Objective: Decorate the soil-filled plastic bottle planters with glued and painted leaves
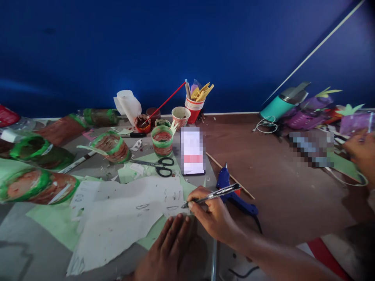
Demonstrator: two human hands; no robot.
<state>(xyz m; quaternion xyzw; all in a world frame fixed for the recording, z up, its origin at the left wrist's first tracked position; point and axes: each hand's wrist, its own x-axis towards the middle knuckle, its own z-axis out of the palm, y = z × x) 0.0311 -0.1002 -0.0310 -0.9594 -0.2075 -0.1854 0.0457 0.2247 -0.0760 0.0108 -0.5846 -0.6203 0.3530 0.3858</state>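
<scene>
My right hand (pixel 215 214) is closed around a black pen (pixel 218 193), its tip at the right edge of a torn white paper (pixel 117 218). Small shapes are drawn on that paper in dark ink. My left hand (pixel 170 248) lies with fingers stretched out at the paper's lower right edge, holding nothing. Pale green sheets (pixel 52 224) show under the white one. A blue glue gun (pixel 238 197) lies just right of my right hand. Above the paper are black-handled scissors (pixel 164 167) and a lit phone (pixel 191 150).
Green-rimmed painted containers (pixel 162 140) stand or lie on the left. Cups, a paper roll (pixel 129 105) and a thin stick (pixel 231 175) are behind. A teal bottle (pixel 279 103), another phone (pixel 310 148) and another person's hand (pixel 360 150) are at right.
</scene>
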